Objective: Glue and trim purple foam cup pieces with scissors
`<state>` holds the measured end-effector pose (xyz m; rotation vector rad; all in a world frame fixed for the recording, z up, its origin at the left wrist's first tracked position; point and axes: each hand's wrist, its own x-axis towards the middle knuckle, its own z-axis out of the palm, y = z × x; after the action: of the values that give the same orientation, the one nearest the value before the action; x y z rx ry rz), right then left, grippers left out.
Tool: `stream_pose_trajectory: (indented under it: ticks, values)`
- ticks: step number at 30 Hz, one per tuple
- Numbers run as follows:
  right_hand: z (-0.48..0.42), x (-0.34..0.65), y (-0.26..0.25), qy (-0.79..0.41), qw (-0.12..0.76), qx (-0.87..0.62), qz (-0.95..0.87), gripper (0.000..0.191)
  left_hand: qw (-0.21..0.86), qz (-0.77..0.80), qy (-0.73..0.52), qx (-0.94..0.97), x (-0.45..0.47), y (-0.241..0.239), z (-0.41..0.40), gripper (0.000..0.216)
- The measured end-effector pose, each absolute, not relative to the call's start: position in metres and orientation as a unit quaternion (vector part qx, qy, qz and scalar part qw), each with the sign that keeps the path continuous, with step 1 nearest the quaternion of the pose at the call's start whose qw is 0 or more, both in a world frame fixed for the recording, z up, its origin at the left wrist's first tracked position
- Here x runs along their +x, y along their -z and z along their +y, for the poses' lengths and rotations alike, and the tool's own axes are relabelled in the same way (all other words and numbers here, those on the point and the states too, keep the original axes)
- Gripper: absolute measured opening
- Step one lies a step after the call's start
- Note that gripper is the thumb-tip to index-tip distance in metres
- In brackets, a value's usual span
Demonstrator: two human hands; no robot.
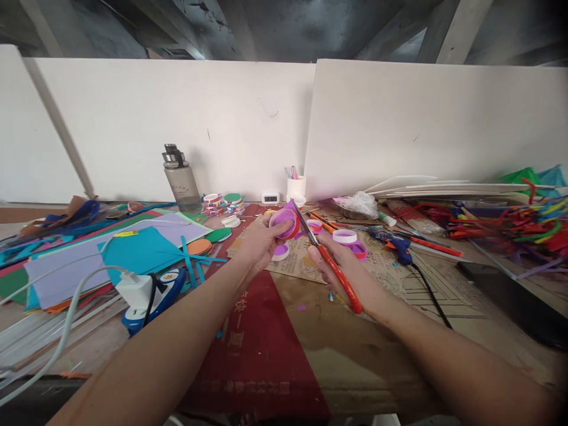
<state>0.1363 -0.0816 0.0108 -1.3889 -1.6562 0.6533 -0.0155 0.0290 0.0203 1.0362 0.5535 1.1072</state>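
Note:
My left hand (264, 236) is closed on a round purple paper piece with a red rim (289, 220), held up over the middle of the table. In my right hand (339, 263) is a pair of scissors (335, 269) with red handles. Their blades point up and left and reach the edge of the purple piece. Below and beside my hands lie a white ring with purple inside (280, 252), a white ring (345, 236) and a red-rimmed purple ring (359, 251). A smaller pink-and-purple ring (315, 225) sits behind the blades.
Coloured paper sheets (75, 266) and a power strip (171, 287) with a white plug lie left. A bottle (181, 180), small clock (270, 198) and paper cups (296, 187) stand at the back. On the right are a glue gun (399, 248), a black phone-like slab (510, 299) and pipe cleaners (528, 228).

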Motion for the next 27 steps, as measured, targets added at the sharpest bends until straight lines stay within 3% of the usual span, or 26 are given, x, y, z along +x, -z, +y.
stream_pose_trajectory:
  ticks: [5,16,27]
  values:
    - [-0.0799,0.1367,-0.009,-0.241,0.415,-0.555,-0.679,0.036,0.721,0.261,-0.5,0.402,-0.0112,-0.0199,0.0222,0.033]
    - [-0.0765,0.1363,-0.0071,-0.207,0.44,-0.526,-0.698,0.029,0.705,0.238,-0.497,0.447,-0.009,-0.0189,0.0204,0.04]
    - [-0.0786,0.1371,-0.0101,-0.258,0.44,-0.535,-0.674,0.031,0.689,0.23,-0.484,0.488,-0.0157,-0.019,0.0301,0.047]
